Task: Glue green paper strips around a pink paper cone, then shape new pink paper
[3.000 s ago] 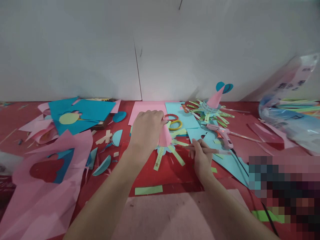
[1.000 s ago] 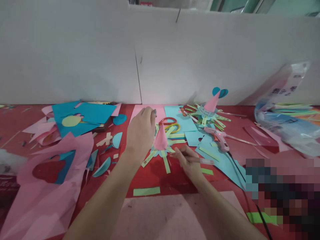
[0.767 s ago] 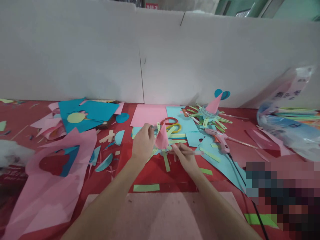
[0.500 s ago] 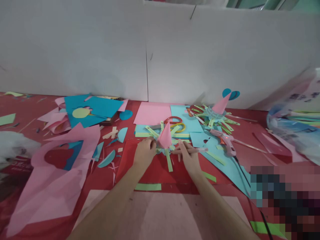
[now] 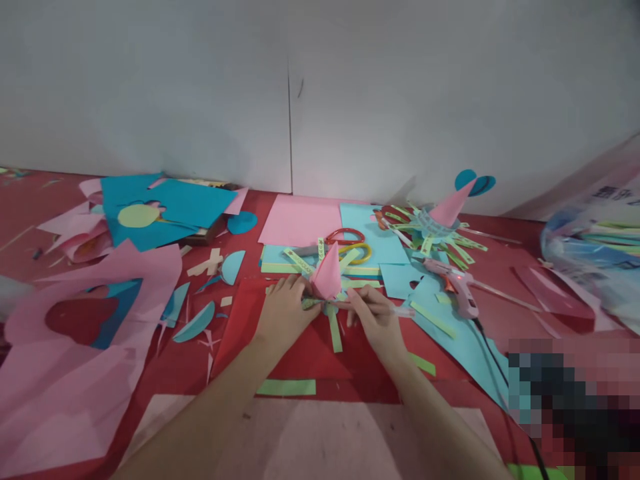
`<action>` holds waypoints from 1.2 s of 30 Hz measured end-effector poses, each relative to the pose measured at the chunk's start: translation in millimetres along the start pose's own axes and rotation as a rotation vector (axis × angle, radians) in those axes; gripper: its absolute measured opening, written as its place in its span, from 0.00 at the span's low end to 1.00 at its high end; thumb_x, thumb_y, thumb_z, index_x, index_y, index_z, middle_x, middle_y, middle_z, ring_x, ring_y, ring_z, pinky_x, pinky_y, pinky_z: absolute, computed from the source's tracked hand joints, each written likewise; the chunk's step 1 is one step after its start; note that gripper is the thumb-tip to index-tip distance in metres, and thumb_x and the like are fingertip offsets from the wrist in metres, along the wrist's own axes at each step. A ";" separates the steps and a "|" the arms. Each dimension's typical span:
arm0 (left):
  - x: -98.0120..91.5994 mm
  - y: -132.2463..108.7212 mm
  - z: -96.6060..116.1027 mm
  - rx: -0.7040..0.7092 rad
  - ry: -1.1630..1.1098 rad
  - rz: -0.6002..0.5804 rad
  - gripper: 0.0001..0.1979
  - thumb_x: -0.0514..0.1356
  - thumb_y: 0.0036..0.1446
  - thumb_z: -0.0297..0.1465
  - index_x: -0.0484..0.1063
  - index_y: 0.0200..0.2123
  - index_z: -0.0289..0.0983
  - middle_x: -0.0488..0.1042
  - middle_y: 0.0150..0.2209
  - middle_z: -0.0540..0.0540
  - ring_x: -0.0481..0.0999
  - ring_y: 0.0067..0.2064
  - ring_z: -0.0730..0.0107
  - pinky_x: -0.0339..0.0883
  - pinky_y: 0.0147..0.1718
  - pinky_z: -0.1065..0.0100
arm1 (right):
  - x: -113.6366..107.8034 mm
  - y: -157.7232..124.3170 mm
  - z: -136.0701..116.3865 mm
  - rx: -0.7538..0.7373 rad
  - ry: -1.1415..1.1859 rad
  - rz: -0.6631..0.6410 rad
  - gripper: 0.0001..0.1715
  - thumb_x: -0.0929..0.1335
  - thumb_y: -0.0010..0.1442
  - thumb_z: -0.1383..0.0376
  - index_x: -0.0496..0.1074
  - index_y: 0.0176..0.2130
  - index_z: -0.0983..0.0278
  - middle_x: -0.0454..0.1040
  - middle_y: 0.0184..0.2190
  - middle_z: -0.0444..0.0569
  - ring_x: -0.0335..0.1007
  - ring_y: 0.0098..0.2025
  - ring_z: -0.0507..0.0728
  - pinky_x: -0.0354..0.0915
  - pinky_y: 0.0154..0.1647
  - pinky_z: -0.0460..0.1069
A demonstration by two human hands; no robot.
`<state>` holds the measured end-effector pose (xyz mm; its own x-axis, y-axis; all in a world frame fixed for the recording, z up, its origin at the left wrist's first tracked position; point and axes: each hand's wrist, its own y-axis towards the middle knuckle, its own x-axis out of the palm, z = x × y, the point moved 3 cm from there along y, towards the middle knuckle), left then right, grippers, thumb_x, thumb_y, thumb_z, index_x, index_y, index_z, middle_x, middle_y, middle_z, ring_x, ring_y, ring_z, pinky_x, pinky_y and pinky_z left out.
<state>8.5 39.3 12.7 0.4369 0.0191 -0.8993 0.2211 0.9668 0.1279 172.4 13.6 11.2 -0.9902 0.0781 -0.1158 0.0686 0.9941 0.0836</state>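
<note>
Pink paper cone (image 5: 327,275) stands tip up, by the middle of the far edge of the red sheet (image 5: 320,365). The left hand (image 5: 286,312) is curled at its foot; I can't tell if it pinches anything. The right hand (image 5: 379,325) is wrapped around a pen (image 5: 403,311). Pushing the pen too hard might make the cone slip or bend a thin green strip (image 5: 334,331).

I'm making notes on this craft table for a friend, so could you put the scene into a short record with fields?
Left hand: fingers at the base of the pink cone
Right hand: holding a pen-like stick
Cone's base: green strips spreading outward
Behind it: scissors
To the right: glue gun; second cone, tilted
</note>
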 end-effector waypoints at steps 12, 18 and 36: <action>1.3 -0.4 -0.3 0.018 -0.015 0.022 0.10 0.58 0.50 0.38 0.64 0.31 0.39 0.70 0.35 0.47 0.68 0.41 0.60 0.59 0.38 0.62 | -0.2 1.1 0.3 -0.046 -0.119 0.013 0.18 0.64 0.57 0.58 0.61 0.19 0.62 0.63 0.14 0.40 0.66 0.21 0.51 0.61 0.26 0.45; 2.1 -0.6 -0.7 0.026 -0.015 0.036 0.10 0.57 0.50 0.38 0.64 0.31 0.39 0.70 0.35 0.47 0.68 0.42 0.60 0.58 0.38 0.61 | -0.6 0.8 6.0 -0.045 -0.138 -0.002 0.19 0.64 0.57 0.57 0.59 0.19 0.61 0.62 0.13 0.39 0.64 0.19 0.51 0.60 0.25 0.45; 5.5 1.2 -3.1 0.020 0.001 0.029 0.11 0.58 0.49 0.38 0.65 0.32 0.39 0.70 0.36 0.47 0.68 0.42 0.59 0.57 0.38 0.61 | -2.2 -0.3 1.8 0.015 -0.052 0.084 0.16 0.64 0.57 0.57 0.64 0.22 0.62 0.63 0.11 0.38 0.61 0.15 0.49 0.56 0.21 0.44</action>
<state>8.5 41.4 6.6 0.4426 0.0468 -0.8955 0.2256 0.9607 0.1617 174.7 13.3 9.6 -0.9732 0.1646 -0.1605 0.1533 0.9849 0.0807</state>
